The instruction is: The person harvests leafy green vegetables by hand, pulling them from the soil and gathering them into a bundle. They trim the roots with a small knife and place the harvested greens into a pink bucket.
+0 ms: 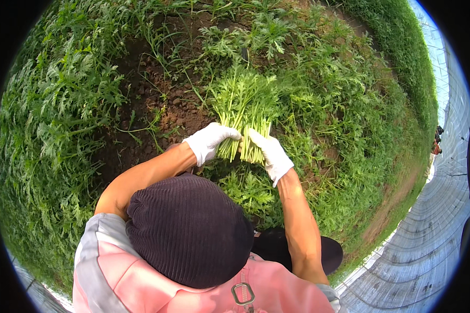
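Observation:
In a white glove, my left hand (207, 141) grips the lower stems of a bunch of cut leafy greens (231, 113), which look like crown daisy. My right hand (273, 154), gloved the same way, is closed around a second bunch of the greens (258, 125). Both bunches are side by side with a narrow gap between the stems, their leafy tops pointing away from me and merging. The cut stem ends face my body. Thumbs lie over the stems; most of the other fingers are hidden beneath them.
Uncut greens (62, 101) grow densely on the left, and more plants (344, 109) spread to the right. Bare brown soil (180, 113) lies beyond my left hand. A small dark object (244, 54) sits among leaves ahead. Translucent greenhouse sheeting (427, 242) curves along the right.

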Demonstrator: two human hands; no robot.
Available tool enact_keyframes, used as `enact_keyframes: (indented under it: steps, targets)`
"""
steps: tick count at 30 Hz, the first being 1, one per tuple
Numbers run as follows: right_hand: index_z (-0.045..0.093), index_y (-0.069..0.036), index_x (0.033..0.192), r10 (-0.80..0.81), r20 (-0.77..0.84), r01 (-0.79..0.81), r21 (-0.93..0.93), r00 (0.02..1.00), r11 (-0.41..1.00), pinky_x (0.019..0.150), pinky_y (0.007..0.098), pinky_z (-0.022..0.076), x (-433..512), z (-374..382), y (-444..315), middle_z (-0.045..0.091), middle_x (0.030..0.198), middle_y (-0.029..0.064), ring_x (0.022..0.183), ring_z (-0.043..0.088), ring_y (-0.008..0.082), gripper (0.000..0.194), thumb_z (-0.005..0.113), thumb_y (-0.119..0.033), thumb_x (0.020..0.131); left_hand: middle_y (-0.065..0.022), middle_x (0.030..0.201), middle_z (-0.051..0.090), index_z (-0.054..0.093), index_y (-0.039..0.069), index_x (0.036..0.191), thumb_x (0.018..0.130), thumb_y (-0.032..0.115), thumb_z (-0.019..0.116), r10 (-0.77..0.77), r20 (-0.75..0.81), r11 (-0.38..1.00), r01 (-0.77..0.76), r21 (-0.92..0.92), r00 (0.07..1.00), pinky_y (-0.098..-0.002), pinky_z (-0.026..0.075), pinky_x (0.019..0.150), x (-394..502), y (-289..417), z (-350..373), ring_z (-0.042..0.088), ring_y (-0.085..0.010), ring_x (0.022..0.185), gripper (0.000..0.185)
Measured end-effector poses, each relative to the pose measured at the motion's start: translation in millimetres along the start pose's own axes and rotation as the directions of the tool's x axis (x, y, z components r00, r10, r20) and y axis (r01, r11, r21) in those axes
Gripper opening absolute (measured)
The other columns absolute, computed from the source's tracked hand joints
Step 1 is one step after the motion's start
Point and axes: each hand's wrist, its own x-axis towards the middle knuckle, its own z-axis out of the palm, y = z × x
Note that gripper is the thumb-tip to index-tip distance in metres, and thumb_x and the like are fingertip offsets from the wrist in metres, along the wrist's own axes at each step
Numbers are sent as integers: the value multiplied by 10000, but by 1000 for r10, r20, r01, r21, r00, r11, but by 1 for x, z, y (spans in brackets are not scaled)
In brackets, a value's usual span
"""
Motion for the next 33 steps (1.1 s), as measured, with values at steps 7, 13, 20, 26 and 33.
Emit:
enact_keyframes:
  steps: [7, 13, 20, 26, 33]
  targets:
    - [677, 9, 1042, 20, -54, -11, 160, 998, 987, 626, 249, 507, 3, 7, 8, 687, 896, 60, 727, 636, 138, 227, 697, -134, 866, -104, 831, 686, 662, -13, 867, 767, -11, 693, -41, 39, 999, 41, -5, 998, -308, 548, 697, -6, 10, -2, 664, -185, 737, 105]
    - [622, -33, 980, 88, 11, -88, 160, 996, 983, 438, 210, 311, 3, 3, 3, 563, 720, -3, 524, 422, 52, 140, 638, -163, 932, -91, 809, 608, 563, -61, 927, 884, 7, 574, -271, 168, 914, 308, -263, 948, -203, 441, 477, -17, 23, 0, 562, -137, 578, 81]
    - [501, -113, 967, -80, 60, 59, 293, 995, 954, 353, 166, 215, -59, -35, -72, 485, 682, -20, 416, 320, 13, 228, 547, -331, 1012, 22, 650, 476, 488, 93, 844, 1005, 354, 565, -50, 314, 991, 8, 133, 948, -208, 232, 361, -89, 88, -40, 331, -34, 425, 316]
    - [568, -76, 1074, -195, -208, 96, -410, 958, 907, 361, 194, 233, -74, -72, -112, 557, 618, -20, 390, 326, 29, 232, 585, -289, 984, 6, 650, 570, 555, 82, 911, 977, 386, 586, 284, 24, 603, -198, 773, 958, -225, 271, 392, -96, 123, -36, 361, -38, 434, 313]
    - [597, -40, 1161, -353, -213, 241, -420, 911, 875, 362, 205, 256, -68, -59, -124, 559, 607, -29, 389, 366, 32, 280, 660, -187, 931, 0, 698, 591, 569, 68, 1055, 959, 287, 612, 367, 158, 692, -382, 613, 917, -228, 273, 393, -100, 139, -11, 355, -32, 428, 244]
